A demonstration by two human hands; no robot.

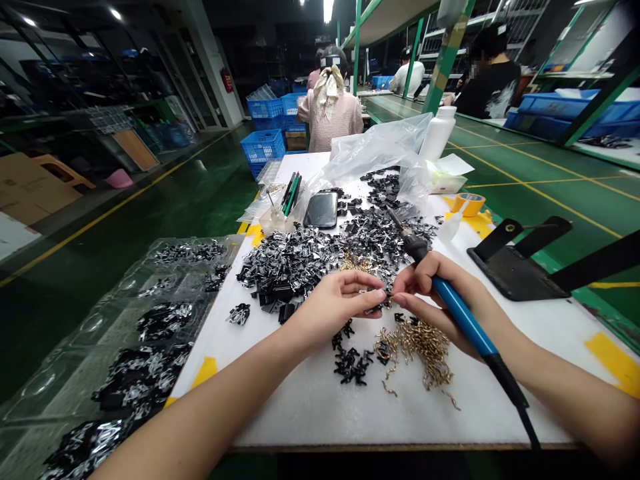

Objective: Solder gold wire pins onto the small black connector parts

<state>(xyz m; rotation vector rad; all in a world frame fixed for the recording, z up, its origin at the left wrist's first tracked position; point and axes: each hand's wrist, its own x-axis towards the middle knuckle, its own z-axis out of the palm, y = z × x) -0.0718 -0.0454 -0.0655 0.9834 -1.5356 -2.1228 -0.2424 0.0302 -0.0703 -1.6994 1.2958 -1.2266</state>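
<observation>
My right hand (440, 293) is closed round a soldering iron (463, 313) with a blue handle, its metal tip pointing up and away. The same hand's thumb and fingertip pinch together beside my left fingers, on something too small to make out. My left hand (340, 297) is closed, thumb against fingers, on a small dark part (381, 305) mostly hidden by the fingertips. Beyond both hands spreads a heap of black and silver clip parts (300, 260). Curved brass-coloured pieces (425, 343) lie nearer me, beside a small group of black parts (353, 365).
A black iron stand (520, 260) is at the right, near an orange tape roll (467, 204). A phone (321, 209), plastic bag (375, 153) and white bottle (440, 133) stand or lie farther back. Clear trays (125, 300) of parts line the left. Other people sit beyond.
</observation>
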